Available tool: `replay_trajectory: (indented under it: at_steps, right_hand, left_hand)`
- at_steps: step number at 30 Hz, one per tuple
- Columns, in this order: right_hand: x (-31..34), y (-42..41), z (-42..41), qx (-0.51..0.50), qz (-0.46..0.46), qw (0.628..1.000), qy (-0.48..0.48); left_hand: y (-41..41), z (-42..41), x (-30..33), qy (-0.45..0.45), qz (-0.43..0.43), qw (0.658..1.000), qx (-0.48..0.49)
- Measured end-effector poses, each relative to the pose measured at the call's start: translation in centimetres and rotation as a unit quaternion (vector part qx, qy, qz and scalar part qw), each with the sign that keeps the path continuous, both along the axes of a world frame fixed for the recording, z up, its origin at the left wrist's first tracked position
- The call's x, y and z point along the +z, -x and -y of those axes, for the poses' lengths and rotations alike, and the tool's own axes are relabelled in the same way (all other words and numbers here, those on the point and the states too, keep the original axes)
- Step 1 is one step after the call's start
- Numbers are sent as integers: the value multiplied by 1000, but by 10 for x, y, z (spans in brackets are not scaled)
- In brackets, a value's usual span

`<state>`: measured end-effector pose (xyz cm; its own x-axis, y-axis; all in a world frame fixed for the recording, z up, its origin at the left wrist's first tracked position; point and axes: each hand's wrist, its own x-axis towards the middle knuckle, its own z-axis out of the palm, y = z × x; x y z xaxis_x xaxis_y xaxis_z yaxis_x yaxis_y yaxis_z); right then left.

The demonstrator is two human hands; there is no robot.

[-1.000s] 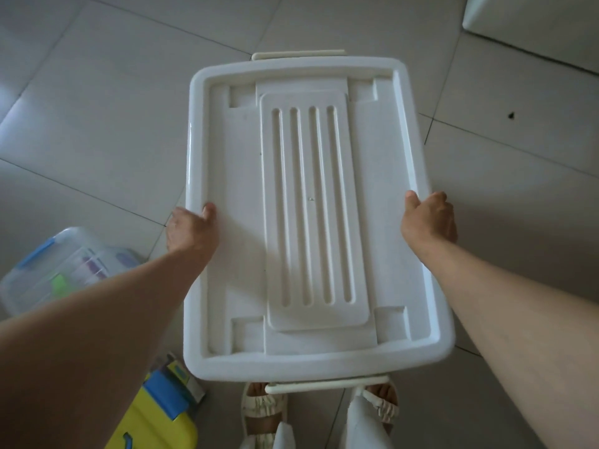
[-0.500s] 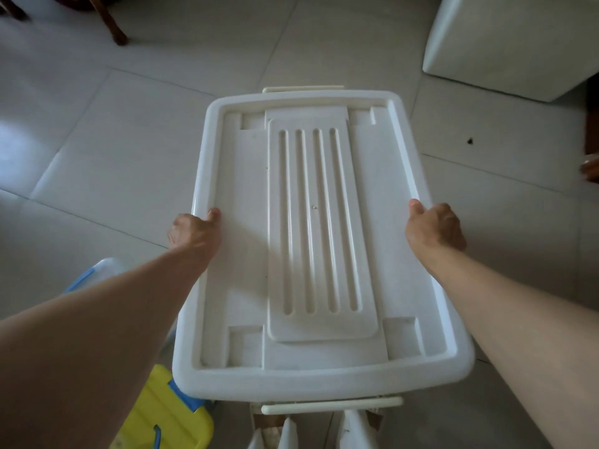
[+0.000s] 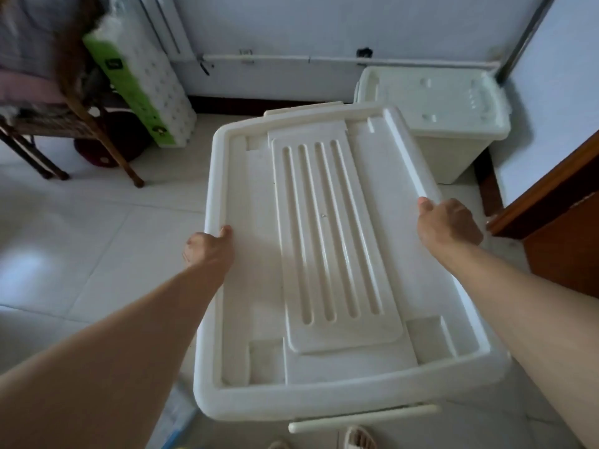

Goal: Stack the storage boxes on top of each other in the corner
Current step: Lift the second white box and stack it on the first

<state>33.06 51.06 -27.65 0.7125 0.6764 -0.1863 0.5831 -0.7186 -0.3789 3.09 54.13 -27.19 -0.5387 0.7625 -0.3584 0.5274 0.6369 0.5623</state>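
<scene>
Gripping the long rims of a white lidded storage box [image 3: 330, 254], the left hand [image 3: 207, 251] and right hand [image 3: 449, 226] are holding it above the floor [image 3: 81, 247], near a second white box [image 3: 444, 108] sitting in the corner.

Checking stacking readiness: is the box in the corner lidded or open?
Lidded. The corner box shows a ridged white lid across its whole top, with no opening visible; the carried box hides its near-left corner.
</scene>
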Motion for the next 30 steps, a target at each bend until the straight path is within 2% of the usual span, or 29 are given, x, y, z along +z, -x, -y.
replay_trajectory:
  at_steps: [6, 12, 18, 30]
  right_hand:
    - [80, -45, 7, -17, 27, 999, -36]
    - [134, -86, -14, -40, 6, 998, -50]
    - [158, -117, -60, -102, 1, 994, -39]
    - [167, -197, -205, -209, -7, 977, -29]
  left_hand:
    - [-45, -10, 84, -43, -19, 998, -38]
    - [-87, -42, 137, -62, -18, 996, -62]
    - [-122, -112, 155, -57, -15, 992, -110]
    - [-228, -324, 170, -57, -25, 970, -234]
